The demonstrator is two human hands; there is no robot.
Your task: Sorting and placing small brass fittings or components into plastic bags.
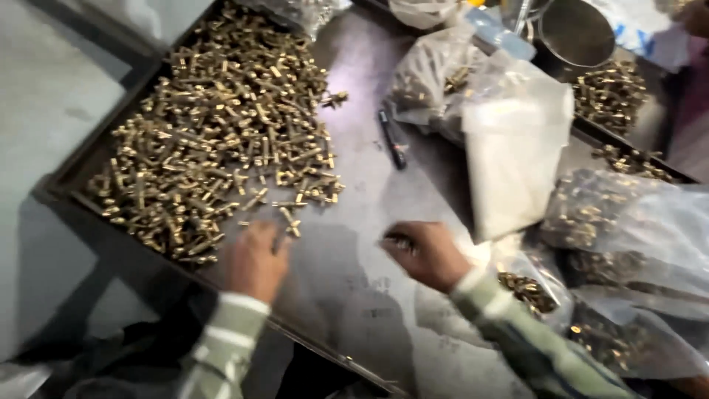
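Observation:
A large heap of small brass screws covers the left half of a dark metal tray. My left hand rests at the heap's near edge, fingers curled over a few loose screws; whether it holds any is hidden. My right hand sits in the tray's middle, fingers closed around what look like a few small screws. Both arms wear striped green-and-white sleeves.
A dark pen lies on the tray past my hands. Clear plastic bags of brass parts pile up at the right, one open bag by my right wrist. A round metal bowl and more screws lie at the back right.

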